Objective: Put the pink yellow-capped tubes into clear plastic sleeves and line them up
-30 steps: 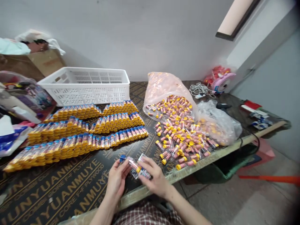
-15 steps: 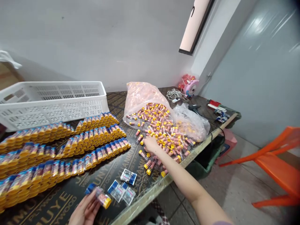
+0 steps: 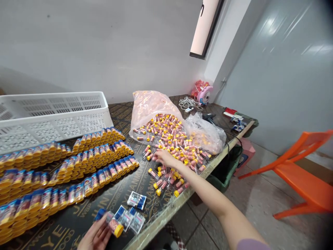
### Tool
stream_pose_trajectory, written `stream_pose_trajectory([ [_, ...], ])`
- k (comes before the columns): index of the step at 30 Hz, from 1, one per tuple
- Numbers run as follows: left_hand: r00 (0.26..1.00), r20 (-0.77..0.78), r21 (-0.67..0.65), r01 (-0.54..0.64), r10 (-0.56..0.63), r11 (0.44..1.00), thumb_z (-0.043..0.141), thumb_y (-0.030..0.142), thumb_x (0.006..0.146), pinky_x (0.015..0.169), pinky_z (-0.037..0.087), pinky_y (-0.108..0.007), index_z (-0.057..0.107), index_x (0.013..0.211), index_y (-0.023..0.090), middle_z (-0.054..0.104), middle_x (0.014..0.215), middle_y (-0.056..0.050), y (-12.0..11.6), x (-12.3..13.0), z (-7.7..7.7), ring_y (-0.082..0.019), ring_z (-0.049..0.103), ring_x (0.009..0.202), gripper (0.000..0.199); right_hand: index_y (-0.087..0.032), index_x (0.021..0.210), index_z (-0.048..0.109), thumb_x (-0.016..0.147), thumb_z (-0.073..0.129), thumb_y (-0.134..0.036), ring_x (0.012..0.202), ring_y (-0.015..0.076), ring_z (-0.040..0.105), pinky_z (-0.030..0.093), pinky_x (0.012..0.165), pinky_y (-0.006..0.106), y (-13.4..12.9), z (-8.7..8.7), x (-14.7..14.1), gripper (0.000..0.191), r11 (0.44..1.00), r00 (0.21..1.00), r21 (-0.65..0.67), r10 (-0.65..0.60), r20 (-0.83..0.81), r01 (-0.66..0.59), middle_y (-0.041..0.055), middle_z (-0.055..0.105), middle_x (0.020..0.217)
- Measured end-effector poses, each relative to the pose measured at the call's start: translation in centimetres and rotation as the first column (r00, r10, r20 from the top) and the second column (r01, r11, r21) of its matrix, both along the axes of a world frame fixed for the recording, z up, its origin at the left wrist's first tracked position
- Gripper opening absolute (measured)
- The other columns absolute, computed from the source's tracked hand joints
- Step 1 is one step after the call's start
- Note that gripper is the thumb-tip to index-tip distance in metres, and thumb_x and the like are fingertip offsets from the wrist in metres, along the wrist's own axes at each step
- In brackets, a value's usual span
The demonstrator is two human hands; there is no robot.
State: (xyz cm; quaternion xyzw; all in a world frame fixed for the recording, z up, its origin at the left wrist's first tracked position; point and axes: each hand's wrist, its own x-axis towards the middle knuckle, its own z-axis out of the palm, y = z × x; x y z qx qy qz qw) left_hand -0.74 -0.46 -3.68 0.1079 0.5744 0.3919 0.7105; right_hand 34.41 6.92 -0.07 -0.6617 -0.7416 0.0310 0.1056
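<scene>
In my left hand (image 3: 96, 234), low at the front of the table, is a clear plastic tube (image 3: 116, 227) with a yellow cap; something blue shows at its other end, by my fingers. My right hand (image 3: 164, 158) reaches to the left side of a heap of small clear tubes (image 3: 187, 152) with yellow caps and pinkish contents. Its fingers are bent and slightly apart, with the tips close to a loose tube (image 3: 150, 157). Beside the left hand lie several small blue-and-white packets (image 3: 136, 200).
Rows of stacked blue-labelled tubes (image 3: 85, 187) fill the left side before a white basket (image 3: 57, 126). A big plastic bag (image 3: 153, 100) spills the tubes, with a smaller bag (image 3: 218, 137) alongside. Farther back are a white cable (image 3: 188, 103) and a pink fan (image 3: 205, 95). An orange chair (image 3: 304, 173) stands right.
The whole view has shifted, so the scene sits farther left. My right hand's fingers now show more spread at the heap's edge. My left hand still holds its tube, now overlapping the packets.
</scene>
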Motion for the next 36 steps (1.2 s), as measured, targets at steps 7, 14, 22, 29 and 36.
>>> stream_pose_trajectory([
  [7, 0.999, -0.019, 0.007, -0.045, 0.045, 0.999, 0.057, 0.004, 0.076, 0.065, 0.055, -0.022, 0.065, 0.079, 0.014, 0.07, 0.08, -0.003, 0.3, -0.9, 0.2, -0.014, 0.066, 0.07, 0.013, 0.0, 0.121, 0.045, 0.093, 0.023, -0.017, 0.115, 0.0246, 0.044, 0.031, 0.096, 0.041, -1.3, 9.5, 12.8, 0.039, 0.742, 0.825, 0.361, -0.507, -0.248, 0.565, 0.0258, 0.047, 0.12],
  [14, 0.998, 0.01, 0.021, -0.063, 0.063, 0.998, 0.055, 0.001, 0.076, 0.062, 0.055, -0.022, 0.062, 0.08, 0.011, 0.07, 0.079, -0.005, 0.2, 1.2, 1.6, -0.013, 0.066, 0.067, 0.013, -0.017, 0.124, 0.05, 0.08, 0.058, -0.034, 0.116, 0.0258, 0.047, 0.038, 0.097, 0.041, -4.3, 8.1, 7.3, 0.048, 0.782, 0.857, 0.364, -0.407, -0.317, 0.506, 0.0155, 0.049, 0.128],
  [22, 0.998, 0.039, 0.087, 0.042, -0.046, 0.995, 0.056, -0.001, 0.074, 0.06, 0.056, -0.023, 0.062, 0.085, 0.01, 0.07, 0.084, -0.008, -0.1, 2.8, 3.2, -0.015, 0.067, 0.066, 0.017, -0.042, 0.137, 0.029, 0.067, 0.068, -0.039, 0.125, 0.0171, 0.044, 0.039, 0.101, 0.032, -10.4, 2.0, -14.6, 0.08, 0.866, 0.625, 0.226, 0.483, -0.614, -0.447, -0.0008, 0.039, 0.142],
  [29, 0.999, -0.019, 0.066, 0.03, -0.029, 0.997, 0.057, 0.001, 0.073, 0.058, 0.056, -0.023, 0.062, 0.084, 0.01, 0.07, 0.077, -0.007, -0.4, 1.2, 3.8, -0.015, 0.067, 0.062, 0.015, -0.025, 0.128, 0.049, 0.069, 0.068, -0.046, 0.122, 0.0204, 0.046, 0.038, 0.101, 0.033, -8.2, 2.4, -12.8, 0.065, 0.865, 0.761, 0.33, 0.493, -0.421, -0.378, 0.0075, 0.048, 0.134],
  [36, 0.997, -0.076, 0.002, 0.024, -0.023, 1.0, 0.069, 0.004, 0.059, 0.063, 0.056, -0.026, 0.062, 0.081, 0.016, 0.071, 0.076, -0.007, -0.2, -1.7, 0.0, -0.023, 0.069, 0.077, 0.026, -0.016, 0.124, 0.051, 0.089, 0.048, -0.019, 0.121, 0.0262, 0.044, 0.033, 0.101, 0.049, 3.7, 5.1, 4.7, 0.035, 0.928, 0.939, 0.162, -0.343, 0.011, 0.337, 0.0149, 0.048, 0.13],
])
